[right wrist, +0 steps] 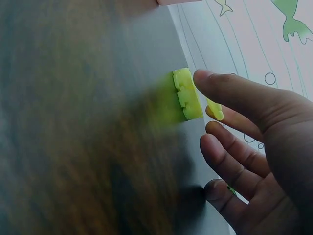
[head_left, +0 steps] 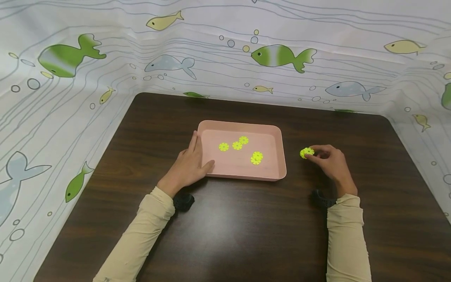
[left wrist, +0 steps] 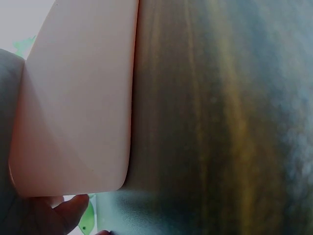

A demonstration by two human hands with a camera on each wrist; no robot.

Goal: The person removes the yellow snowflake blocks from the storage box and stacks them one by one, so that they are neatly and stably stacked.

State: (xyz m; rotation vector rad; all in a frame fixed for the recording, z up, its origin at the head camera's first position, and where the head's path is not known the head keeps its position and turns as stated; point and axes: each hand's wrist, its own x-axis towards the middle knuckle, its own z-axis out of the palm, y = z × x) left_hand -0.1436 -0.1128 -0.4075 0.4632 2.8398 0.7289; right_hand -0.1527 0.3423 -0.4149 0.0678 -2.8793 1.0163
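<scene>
A shallow pink tray [head_left: 243,174] lies on the dark table. Inside it are several flat yellow-green notched discs, snowflake building pieces, some overlapping. My left hand [head_left: 192,162] rests against the tray's left end, fingers straight along the side and thumb over the near left corner; the left wrist view shows the tray wall [left wrist: 78,107] close up. To the right of the tray, my right hand [head_left: 329,158] pinches a yellow-green snowflake disc [head_left: 309,151] between thumb and forefinger. Another such disc [right wrist: 187,95] is beside it; whether they are joined I cannot tell.
The brown wood-grain table [head_left: 246,235] stretches in front of and around the tray. Behind and at the sides rises a white sheet [head_left: 218,90] printed with fish. A black wrist strap [head_left: 184,201] is on the left wrist, another [head_left: 323,199] on the right.
</scene>
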